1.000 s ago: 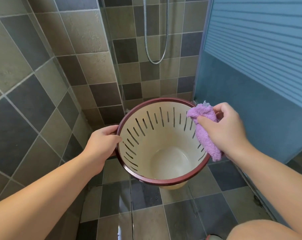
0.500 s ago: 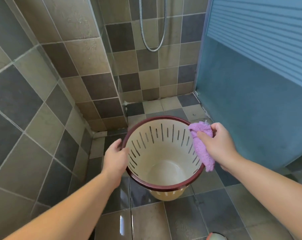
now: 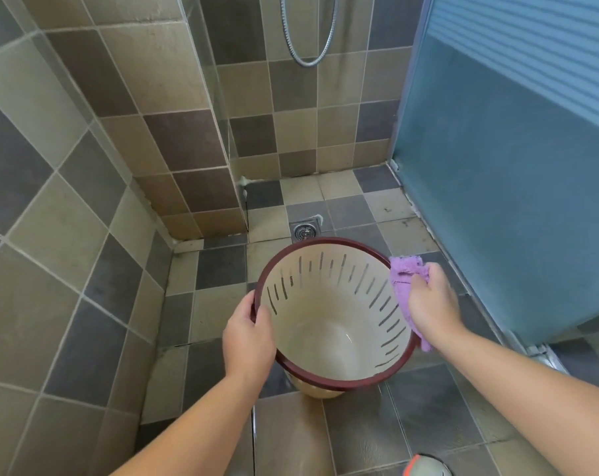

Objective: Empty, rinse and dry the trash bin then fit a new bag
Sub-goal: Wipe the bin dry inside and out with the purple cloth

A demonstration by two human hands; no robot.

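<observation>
Head view looks down into a tiled shower corner, where a cream trash bin (image 3: 329, 324) with a dark red rim is held above the floor (image 3: 219, 269), its mouth tipped toward the camera. Narrow vertical slots run round its upper wall, and the inside bottom shows pale and bare, with no bag fitted.

The left hand (image 3: 248, 341) grips the near left part of the rim: the thumb lies over the rim on the inside, and the fingers (image 3: 238, 338) curl round the outside, close together. The right hand (image 3: 430, 304) is at the right side of the rim, its fingers bent and pinching a purple cloth (image 3: 403, 273). The cloth is bunched above the knuckles and hangs down behind the hand along the outer wall of the bin, touching the rim; a small tail of it shows below the wrist. Whether the cloth reaches inside the bin cannot be told.

Beyond the bin, just past its far rim, a square metal floor drain (image 3: 305, 230) sits in the floor. A loop of shower hose (image 3: 308, 46) hangs on the back wall at the top. A frosted blue glass door (image 3: 514, 166) stands on the right, well apart from the left hand and near the right one. At the bottom edge a rounded grey and orange object (image 3: 427, 465) shows in part; what it is cannot be told.
</observation>
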